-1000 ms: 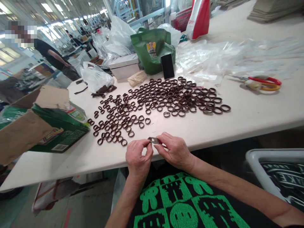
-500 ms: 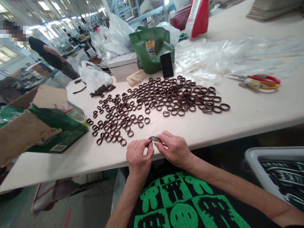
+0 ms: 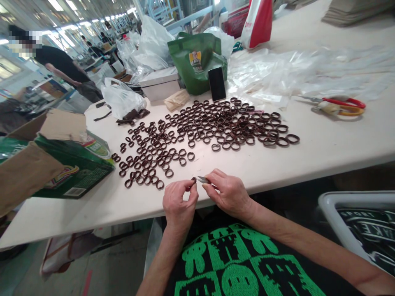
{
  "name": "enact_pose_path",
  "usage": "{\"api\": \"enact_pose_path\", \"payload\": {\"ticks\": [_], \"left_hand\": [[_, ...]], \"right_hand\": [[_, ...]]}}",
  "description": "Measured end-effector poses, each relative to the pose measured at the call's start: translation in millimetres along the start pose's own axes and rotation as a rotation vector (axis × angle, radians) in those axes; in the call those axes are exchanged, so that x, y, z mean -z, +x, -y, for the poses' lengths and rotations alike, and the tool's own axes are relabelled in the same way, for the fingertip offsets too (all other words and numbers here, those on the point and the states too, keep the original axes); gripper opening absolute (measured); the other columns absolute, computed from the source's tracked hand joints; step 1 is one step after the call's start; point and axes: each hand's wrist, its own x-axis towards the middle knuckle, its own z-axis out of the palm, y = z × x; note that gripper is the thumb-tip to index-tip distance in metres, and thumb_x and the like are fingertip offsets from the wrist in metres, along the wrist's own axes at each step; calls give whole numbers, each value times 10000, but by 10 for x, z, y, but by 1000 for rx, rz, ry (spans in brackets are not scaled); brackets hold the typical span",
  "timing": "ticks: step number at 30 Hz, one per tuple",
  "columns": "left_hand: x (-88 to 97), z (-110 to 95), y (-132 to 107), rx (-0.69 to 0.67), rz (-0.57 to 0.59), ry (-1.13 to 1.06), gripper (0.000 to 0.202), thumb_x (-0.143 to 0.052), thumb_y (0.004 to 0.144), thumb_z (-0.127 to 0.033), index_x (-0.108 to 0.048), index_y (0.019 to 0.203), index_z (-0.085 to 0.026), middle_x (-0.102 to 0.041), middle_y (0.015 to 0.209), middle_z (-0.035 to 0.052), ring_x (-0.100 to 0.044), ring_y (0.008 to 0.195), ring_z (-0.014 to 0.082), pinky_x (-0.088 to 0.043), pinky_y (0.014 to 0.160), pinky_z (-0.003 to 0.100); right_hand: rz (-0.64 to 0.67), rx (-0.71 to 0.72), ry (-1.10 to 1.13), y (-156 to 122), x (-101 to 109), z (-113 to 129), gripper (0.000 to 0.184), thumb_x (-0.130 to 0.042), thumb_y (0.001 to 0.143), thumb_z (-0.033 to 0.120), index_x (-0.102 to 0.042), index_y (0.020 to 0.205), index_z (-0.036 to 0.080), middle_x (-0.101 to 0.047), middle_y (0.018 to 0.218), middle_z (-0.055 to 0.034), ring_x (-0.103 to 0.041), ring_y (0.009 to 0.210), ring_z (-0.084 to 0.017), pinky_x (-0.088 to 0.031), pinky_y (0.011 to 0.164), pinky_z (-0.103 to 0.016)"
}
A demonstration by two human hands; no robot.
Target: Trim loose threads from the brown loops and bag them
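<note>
Close to the table's front edge, my left hand pinches a small dark brown loop between thumb and fingertips; most of it is hidden. Just to its right, my right hand grips small thread snips, whose pointed blades aim left at the loop with a slight gap between. The handles are mostly covered by my fingers. Beyond both hands, many similar brown loops are spread over the pale tabletop, some singly and some heaped to the right.
A green cardboard box stands open at left. Behind the loops are a phone, a green bag, a white box and plastic bags. Scissors lie at right near clear plastic sheets. A person stands far left.
The snips' blades have drawn slightly away from the loop in my left hand and appear a little parted. My left hand has shifted slightly left. The person in the background has moved.
</note>
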Motion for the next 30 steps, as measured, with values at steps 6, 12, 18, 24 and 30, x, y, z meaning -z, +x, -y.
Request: {"api": "enact_pose_path", "payload": {"ticks": [6,12,18,24,30], "left_hand": [[5,-18,-42,275,111,-211,71,-638,825,-222,-686,777,-205,-677,680,-24,-617,644,138,-481,682,262],[-14,-16,-57,495,190,-403,107,-642,815,-272,-696,757,-200,-688,679,-25,-621,648,137,-496,672,239],[-66,-21,-42,548,198,-469,118,-634,803,-270,-687,726,-198,-670,654,-28,-606,641,136,-491,660,235],[-113,29,-66,577,240,-484,123,-623,812,-266,-677,727,-194,-663,650,-26,-605,639,139,-489,661,245],[-150,201,-32,558,249,-439,110,-610,808,-248,-668,723,-208,-685,663,-24,-633,650,153,-502,677,268]], "right_hand": [[-7,39,-69,-4,-9,16,318,-410,1029,341,-596,842,162,-549,775,-15,-492,618,-124,-319,581,-268],[-7,65,-98,-15,-11,-7,268,-426,1026,294,-593,856,171,-554,792,-16,-507,630,-130,-325,595,-278],[-4,80,-105,-27,-9,-63,242,-421,1033,285,-615,944,171,-589,842,-31,-552,675,-138,-348,625,-280],[7,115,-173,-3,-27,-97,250,-424,1031,267,-626,918,174,-611,839,-35,-549,635,-130,-342,603,-287],[29,49,-199,46,-34,-226,279,-401,1031,306,-620,918,175,-615,807,-29,-586,636,-131,-367,584,-271]]}}
